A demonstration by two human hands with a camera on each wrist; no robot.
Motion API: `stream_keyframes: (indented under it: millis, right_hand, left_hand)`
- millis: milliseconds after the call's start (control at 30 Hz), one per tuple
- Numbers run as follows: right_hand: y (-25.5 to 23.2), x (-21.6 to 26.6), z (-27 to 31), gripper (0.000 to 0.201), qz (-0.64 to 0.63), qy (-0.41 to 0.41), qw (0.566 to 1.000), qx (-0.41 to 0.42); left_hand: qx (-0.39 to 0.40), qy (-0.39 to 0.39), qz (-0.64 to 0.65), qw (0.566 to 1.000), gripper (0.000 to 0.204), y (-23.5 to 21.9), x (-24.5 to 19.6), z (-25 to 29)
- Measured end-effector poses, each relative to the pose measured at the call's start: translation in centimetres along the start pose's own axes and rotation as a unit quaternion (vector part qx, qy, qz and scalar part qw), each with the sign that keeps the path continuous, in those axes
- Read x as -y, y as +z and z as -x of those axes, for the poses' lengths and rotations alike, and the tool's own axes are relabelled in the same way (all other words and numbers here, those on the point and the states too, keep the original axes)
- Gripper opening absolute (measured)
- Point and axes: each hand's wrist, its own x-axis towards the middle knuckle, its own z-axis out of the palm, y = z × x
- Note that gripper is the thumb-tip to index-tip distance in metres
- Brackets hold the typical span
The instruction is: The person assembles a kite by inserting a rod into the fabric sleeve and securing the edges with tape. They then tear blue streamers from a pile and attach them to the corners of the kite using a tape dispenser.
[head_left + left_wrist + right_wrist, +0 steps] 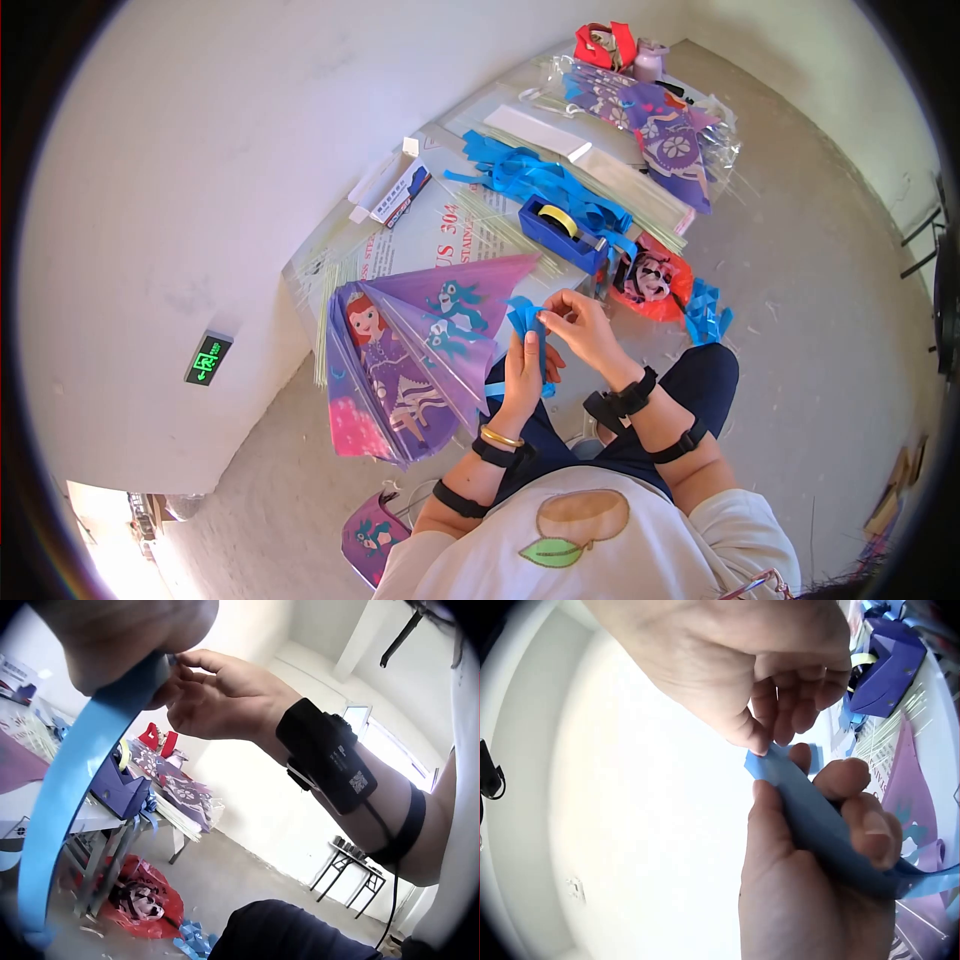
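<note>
My left hand [520, 378] grips a folded blue plastic strip [526, 320] in front of my body. In the right wrist view the strip [806, 806] lies along the palm, between the thumb and curled fingers, and its tail trails off to the right. At the strip's upper end, my right hand [586, 332] pinches the tip between thumb and forefinger. A long loop of the blue strip [71, 776] hangs down in the left wrist view. Just left of the hands, a purple kite [405, 350] printed with a red-haired cartoon figure lies at the table's near edge.
On the table [425, 215] stand a blue tape dispenser [560, 228] and a small open box [395, 190]. Behind are a heap of blue strips [540, 175], thin pale rods [500, 235] and more purple printed sheets [665, 140]. A red bag [655, 285] sits on the floor.
</note>
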Motion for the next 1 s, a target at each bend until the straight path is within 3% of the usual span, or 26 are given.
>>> stream_keyframes:
  millis: [167, 533, 600, 667, 833, 900, 933, 1000]
  right_hand:
    - [-0.2, -0.5, -0.3, 0.010, -0.036, 0.061, 0.997, 0.016]
    - [0.4, -0.8, 0.1, 0.014, -0.103, 0.092, 0.990, -0.004]
    - [0.9, -1.9, 0.4, 0.013, -0.099, 0.088, 0.991, -0.010]
    - [1.6, -4.5, 0.8, 0.014, -0.127, 0.138, 0.982, 0.036]
    - [3.3, -8.0, 0.2, 0.014, -0.138, 0.178, 0.974, 0.001]
    - [3.3, -10.4, -0.6, 0.010, -0.064, 0.105, 0.990, -0.070]
    - [3.0, -11.3, -1.1, 0.010, -0.062, 0.108, 0.990, -0.069]
    - [1.8, -13.2, -2.6, 0.007, -0.076, 0.170, 0.975, -0.124]
  left_hand:
    - [-0.005, -0.002, 0.031, 1.000, 0.044, -0.3, -0.3, -0.1]
    - [-0.046, -0.005, 0.090, 0.995, 0.027, -0.7, 2.0, -1.3]
    - [-0.134, -0.012, 0.092, 0.987, 0.021, -1.2, 3.0, -1.8]
    - [-0.155, -0.015, 0.095, 0.983, 0.022, -1.3, 3.5, -2.1]
    - [-0.194, -0.045, 0.096, 0.975, 0.018, -2.0, 5.3, -2.9]
    - [-0.230, -0.012, 0.029, 0.973, 0.021, -3.4, 7.1, -3.9]
    - [-0.231, -0.015, 0.030, 0.972, 0.021, -4.4, 7.8, -4.5]
    - [-0.245, -0.081, 0.041, 0.965, 0.024, -6.9, 9.2, -6.3]
